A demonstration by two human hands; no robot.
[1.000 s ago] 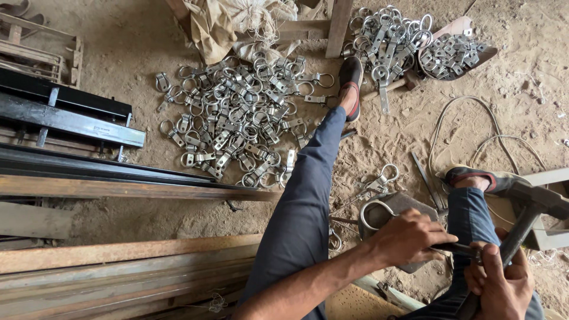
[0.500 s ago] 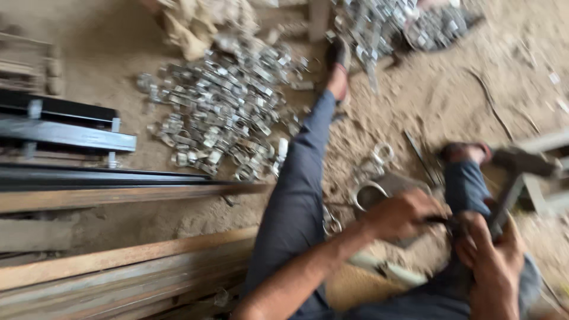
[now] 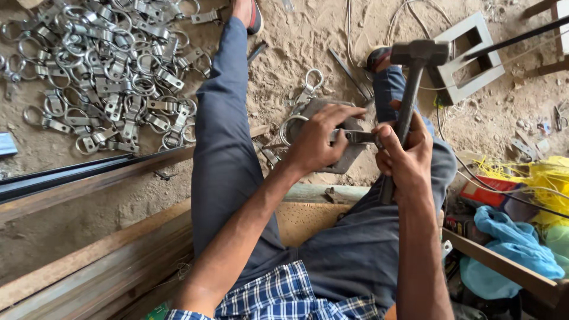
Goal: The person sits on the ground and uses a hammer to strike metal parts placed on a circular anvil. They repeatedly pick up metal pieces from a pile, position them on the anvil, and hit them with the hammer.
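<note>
Right hand [image 3: 406, 151] fisted round a black-headed steel hammer [image 3: 415, 71] – left hand [image 3: 323, 142], at nine o'clock, pinching a small grey metal clamp strip [image 3: 358, 137].

We wear dark blue-grey trousers [image 3: 237, 148] that run from the lower middle of the frame to its top edge, and a blue-and-white checked shirt [image 3: 284, 296] at the bottom. Our forearms are bare, no sleeves or watch showing. A dark shoe with a red edge [image 3: 255, 15] sits at the top centre.
</note>
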